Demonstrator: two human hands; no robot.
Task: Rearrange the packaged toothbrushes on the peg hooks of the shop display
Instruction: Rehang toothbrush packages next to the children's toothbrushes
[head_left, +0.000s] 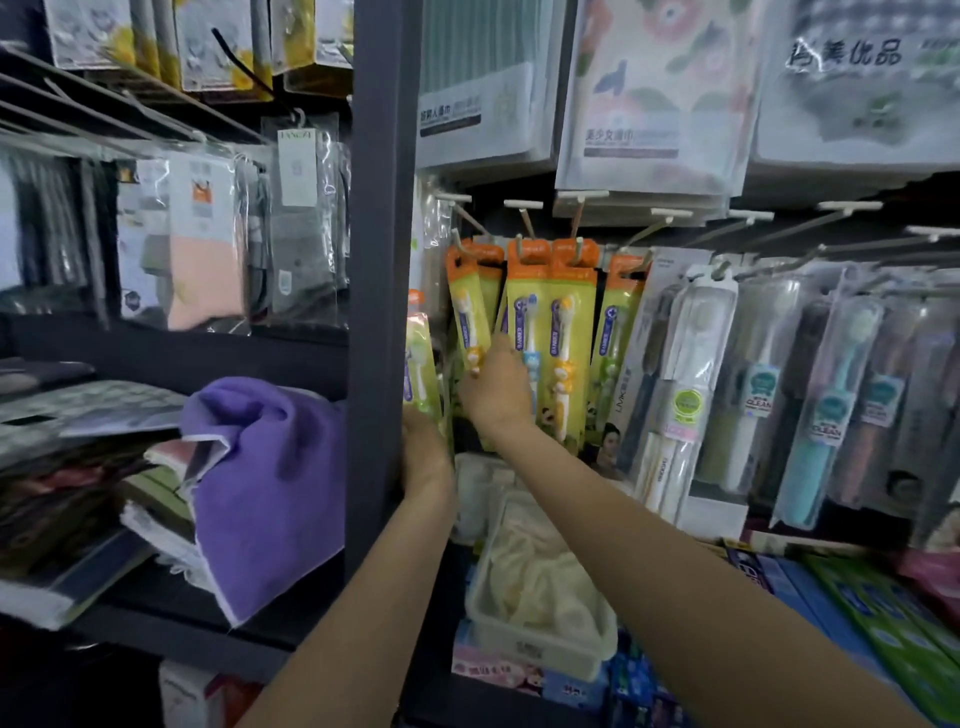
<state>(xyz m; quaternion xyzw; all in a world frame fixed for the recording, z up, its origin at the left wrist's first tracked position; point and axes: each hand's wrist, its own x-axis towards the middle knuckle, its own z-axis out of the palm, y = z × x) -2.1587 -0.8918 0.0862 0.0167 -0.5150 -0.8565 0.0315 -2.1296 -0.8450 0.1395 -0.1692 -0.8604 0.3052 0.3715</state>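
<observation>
Nearest, a white plastic basket of pale cloth sits on boxed goods at the lower shelf, under the two outstretched forearms. To its left, past the dark upright post, a purple towel is draped over stacked items on the neighbouring shelf.

The left hand reaches up beside the post, its fingers curled round the lower end of a green toothbrush pack, which it holds off the hooks. The right hand is higher and just to the right, fingers pinching the lower part of an orange-topped toothbrush pack that hangs tilted from a peg hook.

Beyond, more orange-topped children's toothbrush packs hang in a row on adjoining hooks. Further right hang clear-cased toothbrushes. Above them all hang bagged towels.
</observation>
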